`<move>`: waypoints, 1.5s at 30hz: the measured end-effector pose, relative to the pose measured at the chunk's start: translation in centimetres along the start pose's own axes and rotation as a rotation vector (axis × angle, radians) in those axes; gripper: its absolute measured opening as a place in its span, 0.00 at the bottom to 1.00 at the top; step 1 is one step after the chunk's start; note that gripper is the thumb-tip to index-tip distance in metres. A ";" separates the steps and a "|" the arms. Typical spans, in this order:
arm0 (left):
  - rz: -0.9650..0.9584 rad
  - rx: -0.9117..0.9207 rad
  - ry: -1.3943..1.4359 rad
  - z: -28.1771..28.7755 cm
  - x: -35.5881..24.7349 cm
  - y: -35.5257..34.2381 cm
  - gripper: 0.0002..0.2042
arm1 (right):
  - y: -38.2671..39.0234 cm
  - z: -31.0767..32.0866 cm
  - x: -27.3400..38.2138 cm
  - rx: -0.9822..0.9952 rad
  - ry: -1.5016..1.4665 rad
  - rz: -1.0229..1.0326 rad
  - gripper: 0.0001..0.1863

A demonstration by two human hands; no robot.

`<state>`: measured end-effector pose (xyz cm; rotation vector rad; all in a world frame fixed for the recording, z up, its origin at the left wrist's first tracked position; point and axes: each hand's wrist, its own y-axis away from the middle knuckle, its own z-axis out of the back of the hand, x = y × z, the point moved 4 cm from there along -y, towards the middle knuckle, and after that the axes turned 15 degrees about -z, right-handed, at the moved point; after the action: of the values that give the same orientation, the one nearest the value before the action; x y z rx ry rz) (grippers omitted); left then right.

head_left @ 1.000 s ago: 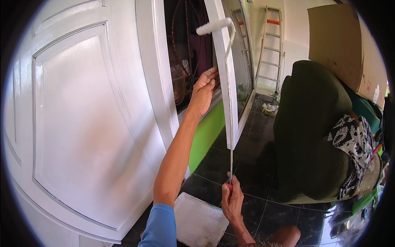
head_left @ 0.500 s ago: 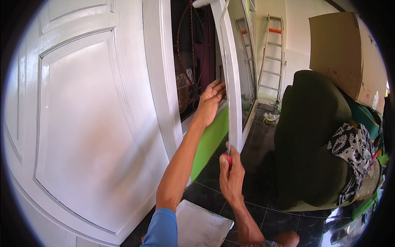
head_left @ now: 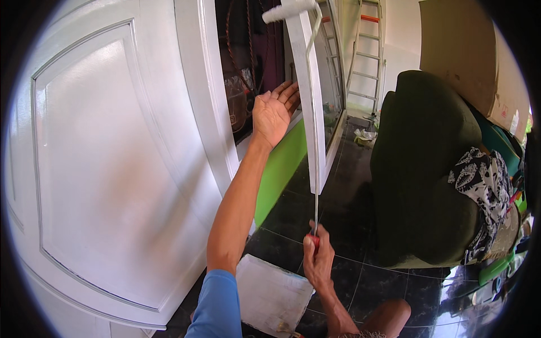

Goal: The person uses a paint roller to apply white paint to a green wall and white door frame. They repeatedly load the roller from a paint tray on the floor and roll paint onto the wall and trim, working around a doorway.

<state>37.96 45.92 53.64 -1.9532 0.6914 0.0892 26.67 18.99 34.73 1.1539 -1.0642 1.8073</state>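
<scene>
My right hand (head_left: pixel 319 256) is closed round the red handle of a paint roller (head_left: pixel 315 163). Its long, bent wire frame runs up in front of a white window sash (head_left: pixel 311 112). The white roller sleeve (head_left: pixel 288 10) is at the top of the sash, reaching past its left edge. My left hand (head_left: pixel 273 114) is raised, palm showing and fingers stretched toward the sash's left side. The fingertips are at the sash edge; whether they touch it I cannot tell. Below my arms lies a white, paint-smeared tray (head_left: pixel 270 296) on the floor.
A white panelled door (head_left: pixel 101 169) stands at left. Below the window opening is a green wall strip (head_left: pixel 282 169). At right are a dark green sofa (head_left: pixel 422 180), a large cardboard box (head_left: pixel 462 62) and a patterned cloth (head_left: pixel 479 186). A ladder (head_left: pixel 366 56) leans at the back.
My right hand has drawn the roller down along the sash, its handle now below the sash's lower end. My left hand has turned more palm up, fingers straighter. The view has shifted slightly.
</scene>
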 end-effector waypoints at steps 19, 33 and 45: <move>-0.024 0.001 0.134 0.8 1.5 -0.4 0.29 | 7.6 0.6 -9.4 0.064 0.009 -0.143 0.19; -0.020 -0.033 -0.025 0.7 0.8 0.1 0.31 | 4.0 0.5 -8.1 0.043 0.030 -0.151 0.19; 0.036 0.024 -0.078 2.1 -0.9 -1.0 0.32 | 15.1 0.9 -18.1 0.039 0.122 -0.359 0.18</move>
<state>38.23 48.41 53.77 -1.9046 0.6728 0.1778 19.64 9.70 14.21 1.1584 -0.7028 1.5967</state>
